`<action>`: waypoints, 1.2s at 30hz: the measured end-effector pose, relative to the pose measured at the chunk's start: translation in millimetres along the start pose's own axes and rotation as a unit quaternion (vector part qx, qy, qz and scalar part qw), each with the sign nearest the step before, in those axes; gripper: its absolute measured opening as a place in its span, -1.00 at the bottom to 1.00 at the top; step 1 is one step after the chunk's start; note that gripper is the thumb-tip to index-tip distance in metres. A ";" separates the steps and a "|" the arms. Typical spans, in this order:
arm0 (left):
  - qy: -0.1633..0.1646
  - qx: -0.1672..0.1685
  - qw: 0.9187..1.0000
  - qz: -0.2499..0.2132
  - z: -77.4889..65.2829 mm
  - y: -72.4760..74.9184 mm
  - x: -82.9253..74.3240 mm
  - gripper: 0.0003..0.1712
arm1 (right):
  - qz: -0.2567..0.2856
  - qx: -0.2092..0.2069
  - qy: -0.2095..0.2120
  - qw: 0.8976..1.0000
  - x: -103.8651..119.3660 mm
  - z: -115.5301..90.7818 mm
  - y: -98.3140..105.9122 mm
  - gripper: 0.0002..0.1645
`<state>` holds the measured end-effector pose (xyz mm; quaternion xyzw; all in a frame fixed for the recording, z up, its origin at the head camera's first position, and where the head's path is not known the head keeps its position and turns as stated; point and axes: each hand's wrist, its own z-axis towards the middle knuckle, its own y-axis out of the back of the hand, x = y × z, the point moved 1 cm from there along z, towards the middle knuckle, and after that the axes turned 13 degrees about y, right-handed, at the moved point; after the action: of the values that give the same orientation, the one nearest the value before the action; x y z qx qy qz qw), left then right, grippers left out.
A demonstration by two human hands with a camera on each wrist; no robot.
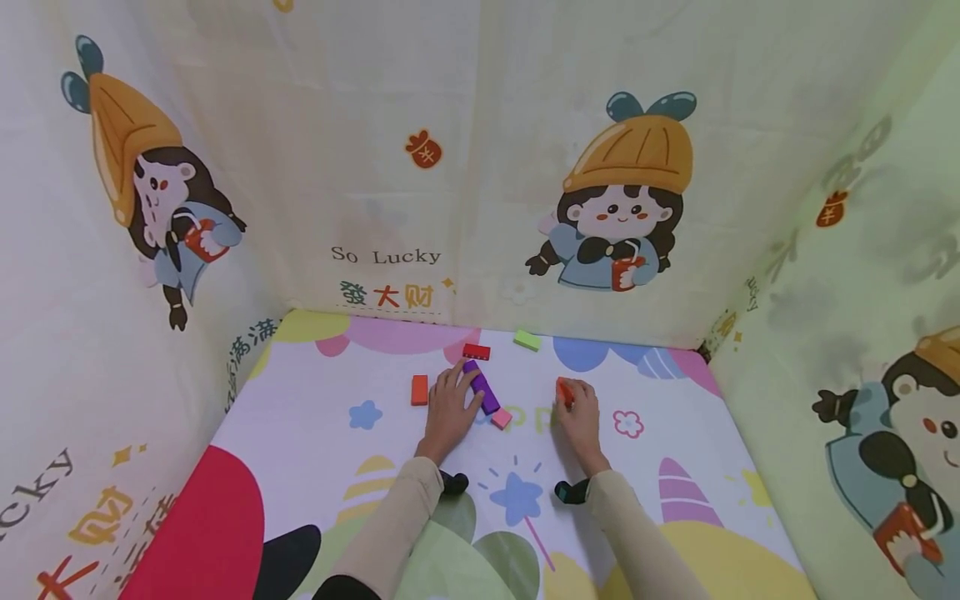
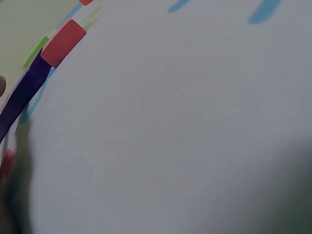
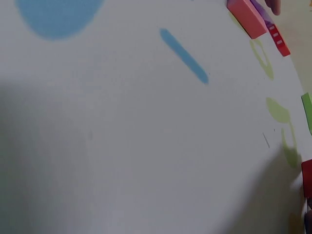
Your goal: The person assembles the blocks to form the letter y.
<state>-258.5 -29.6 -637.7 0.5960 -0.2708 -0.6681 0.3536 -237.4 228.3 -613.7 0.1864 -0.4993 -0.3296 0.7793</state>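
A long purple block (image 1: 482, 387) lies slanted on the printed mat. My left hand (image 1: 448, 408) rests along its left side, fingers extended toward the far end and touching it. A pink block (image 1: 502, 419) sits by the purple block's near end; both also show in the left wrist view, the pink one (image 2: 63, 43) at upper left. Farther right, my right hand (image 1: 579, 417) pinches an orange-red block (image 1: 562, 389) just over the mat. Part of that block (image 3: 307, 178) appears at the right wrist view's edge; the fingers mostly hide it.
An orange block (image 1: 419, 390) lies left of my left hand. Beyond the hands are a red block with pale marks (image 1: 476, 352) and a light green block (image 1: 527, 340). Printed cloth walls (image 1: 495, 267) stand behind and on both sides of the mat (image 1: 315, 450).
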 end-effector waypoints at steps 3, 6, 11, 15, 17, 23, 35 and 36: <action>-0.011 -0.001 1.000 0.001 -2.8 0.5 -1.0 -0.40 | 0.010 0.013 -0.006 1.000 1.2 -0.4 -3.2 -0.61; -0.021 0.000 1.000 0.004 -4.0 -0.3 -2.3 -0.40 | 0.016 0.025 -0.022 0.999 3.2 -0.4 -6.6 -0.60; -0.021 0.013 0.999 0.023 -4.7 -1.3 -1.3 -0.41 | 0.024 0.035 -0.033 0.999 9.1 -2.1 -14.9 -0.59; -0.013 0.021 0.999 0.037 -3.2 -1.5 0.0 -0.41 | 0.031 0.030 -0.019 0.999 16.0 -3.7 -22.8 -0.60; -0.013 0.021 0.999 0.039 -2.0 -1.7 -0.2 -0.42 | 0.039 0.029 -0.017 0.999 20.4 -4.5 -26.0 -0.61; -0.021 0.012 0.999 0.026 -1.0 -1.9 -1.7 -0.45 | 0.060 0.036 -0.009 0.998 28.9 -8.6 -36.7 -0.62; -0.027 0.013 0.999 0.029 -1.8 -3.1 -1.2 -0.42 | 0.090 0.049 0.013 0.995 35.8 -11.3 -53.8 -0.62; -0.029 0.014 0.999 0.027 -2.2 -2.5 -1.1 -0.40 | 0.091 0.052 0.014 0.994 36.3 -11.9 -54.9 -0.62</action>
<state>-256.6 -27.1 -639.3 0.5736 -0.3062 -0.6715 0.3553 -234.3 163.3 -629.0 0.1848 -0.5195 -0.2280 0.8025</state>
